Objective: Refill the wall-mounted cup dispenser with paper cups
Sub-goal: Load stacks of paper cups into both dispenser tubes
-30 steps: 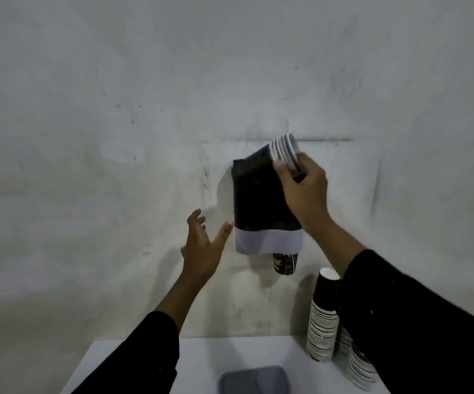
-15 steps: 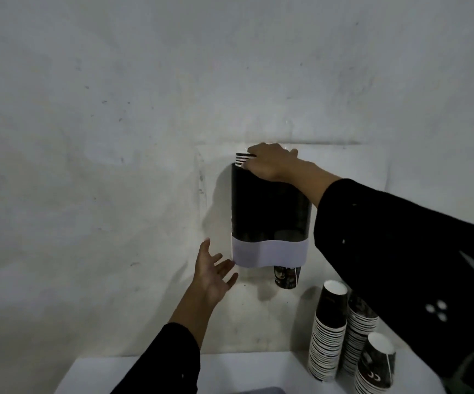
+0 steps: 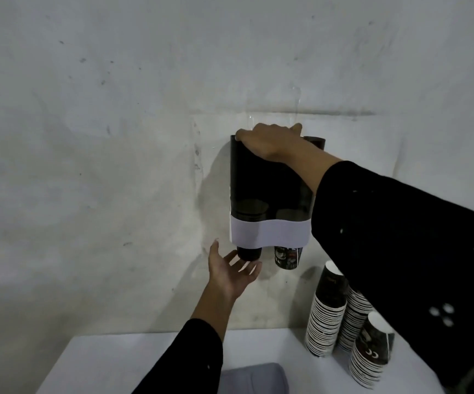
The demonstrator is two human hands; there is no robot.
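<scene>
Up top, the right hand (image 3: 270,142) lies flat on the dispenser (image 3: 270,189); below, the open left hand (image 3: 230,270) cups its protruding cup (image 3: 248,253).

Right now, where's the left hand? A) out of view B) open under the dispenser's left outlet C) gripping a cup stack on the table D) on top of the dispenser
B: the left hand is spread open just beneath the dark cup poking out of the dispenser's left outlet.

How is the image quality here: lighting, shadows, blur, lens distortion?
Head view: dim and grainy; the dispenser throws a soft shadow left onto the wall; wide-angle bowing bends the table edge; cup stacks stay legible.
</scene>
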